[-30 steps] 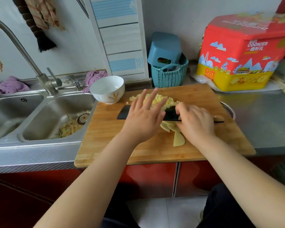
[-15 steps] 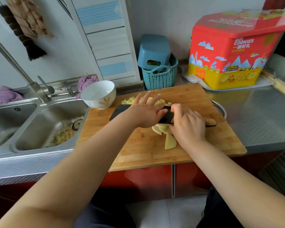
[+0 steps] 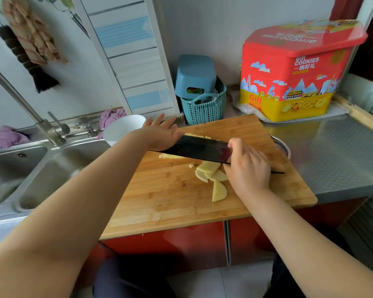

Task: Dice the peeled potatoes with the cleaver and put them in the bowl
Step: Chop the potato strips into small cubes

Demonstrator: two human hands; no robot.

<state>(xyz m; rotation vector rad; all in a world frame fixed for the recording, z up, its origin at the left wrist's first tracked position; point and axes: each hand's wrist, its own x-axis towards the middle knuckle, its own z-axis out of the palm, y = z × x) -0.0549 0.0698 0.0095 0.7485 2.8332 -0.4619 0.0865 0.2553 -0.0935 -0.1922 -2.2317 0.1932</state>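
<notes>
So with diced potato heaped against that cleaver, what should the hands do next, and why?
Probably carry the load left and tip it into the white bowl. The left hand lies flat over the diced potato at the tilted cleaver, whose handle the right hand grips. The bowl sits just beyond the cutting board. The potato slices still need dicing.

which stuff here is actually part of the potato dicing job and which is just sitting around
In the job: cleaver, diced potato, potato slices, white bowl, cutting board.
Lying about: cookie tin, teal basket, purple cloth, tap.
</notes>
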